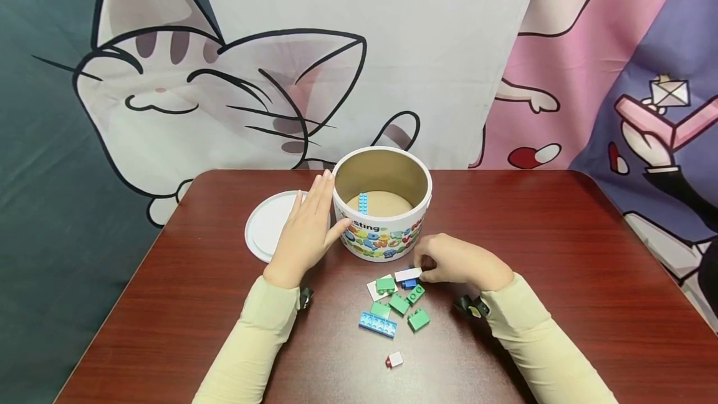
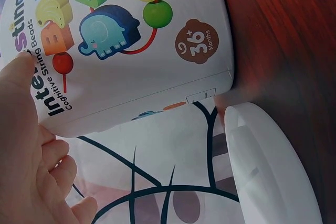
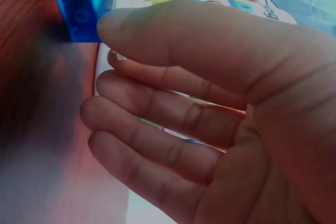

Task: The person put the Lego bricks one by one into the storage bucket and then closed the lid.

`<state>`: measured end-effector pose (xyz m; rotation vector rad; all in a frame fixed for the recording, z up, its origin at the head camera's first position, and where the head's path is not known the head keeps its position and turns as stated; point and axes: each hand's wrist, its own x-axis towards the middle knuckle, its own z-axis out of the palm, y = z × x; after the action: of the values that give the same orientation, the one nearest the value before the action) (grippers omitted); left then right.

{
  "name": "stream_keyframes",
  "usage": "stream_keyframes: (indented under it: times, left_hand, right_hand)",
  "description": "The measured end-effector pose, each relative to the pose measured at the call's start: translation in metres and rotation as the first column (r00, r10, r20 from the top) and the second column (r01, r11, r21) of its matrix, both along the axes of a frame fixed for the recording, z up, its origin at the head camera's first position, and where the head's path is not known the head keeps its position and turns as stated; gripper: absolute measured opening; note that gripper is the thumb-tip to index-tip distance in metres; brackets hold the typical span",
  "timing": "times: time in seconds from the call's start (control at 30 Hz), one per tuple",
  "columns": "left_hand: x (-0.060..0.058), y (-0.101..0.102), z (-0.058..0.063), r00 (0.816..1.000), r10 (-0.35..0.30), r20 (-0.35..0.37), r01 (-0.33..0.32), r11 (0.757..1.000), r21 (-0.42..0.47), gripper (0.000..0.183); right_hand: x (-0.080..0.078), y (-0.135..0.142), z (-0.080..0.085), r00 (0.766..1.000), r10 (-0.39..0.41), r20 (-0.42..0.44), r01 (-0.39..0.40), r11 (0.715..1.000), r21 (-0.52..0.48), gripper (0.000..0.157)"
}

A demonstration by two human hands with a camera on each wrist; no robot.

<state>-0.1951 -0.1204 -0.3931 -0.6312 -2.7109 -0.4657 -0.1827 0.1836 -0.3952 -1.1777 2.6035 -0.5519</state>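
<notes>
1. We are holding our left arm (image 1: 249, 338) and right arm (image 1: 544, 338) out in front, both slanting inward, with pale yellow sleeves covering them to the wrists.
2. We are keeping our left hand (image 1: 305, 229) raised, its long fingers (image 1: 318, 197) lying straight and close together, pointing forward, while its thumb (image 1: 339, 228) is sticking out sideways.
3. We are turning our right hand (image 1: 457, 260) inward; its thumb (image 3: 173, 32) and forefinger are pinching at their tips.
4. We are bending our other right fingers (image 3: 136, 136) gently, side by side, beneath them.
</notes>
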Motion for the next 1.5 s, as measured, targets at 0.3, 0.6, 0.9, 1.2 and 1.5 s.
stream_keyframes:
  times: [0.3, 0.6, 0.9, 1.2, 1.5]
  left_hand:
    - [0.0, 0.0, 0.0, 1.0, 0.002, 0.006, -0.002, 1.0, 0.006, 0.085]
    - [-0.001, -0.001, -0.002, 1.0, 0.0, -0.007, 0.0, 1.0, 0.008, 0.086]
    - [0.0, -0.001, 0.0, 1.0, -0.002, -0.002, 0.002, 1.0, -0.01, 0.086]
    - [0.0, 0.0, 0.0, 1.0, 0.002, 0.006, -0.002, 1.0, -0.014, 0.085]
    - [0.0, -0.001, 0.001, 1.0, -0.005, -0.007, 0.005, 1.0, -0.007, 0.086]
  right_hand:
    - [0.009, -0.002, 0.018, 1.0, 0.004, -0.014, -0.005, 0.997, -0.083, 0.011]
    - [0.021, -0.003, 0.037, 0.994, 0.032, -0.105, -0.054, 0.975, -0.217, 0.012]
    - [0.016, -0.003, 0.054, 0.963, 0.053, -0.265, -0.175, 0.869, -0.464, 0.015]
    - [-0.007, -0.017, 0.076, 0.942, -0.141, -0.303, -0.054, 0.831, -0.554, 0.023]
    - [-0.037, -0.042, 0.08, 0.935, -0.315, -0.163, 0.225, 0.881, -0.415, 0.011]
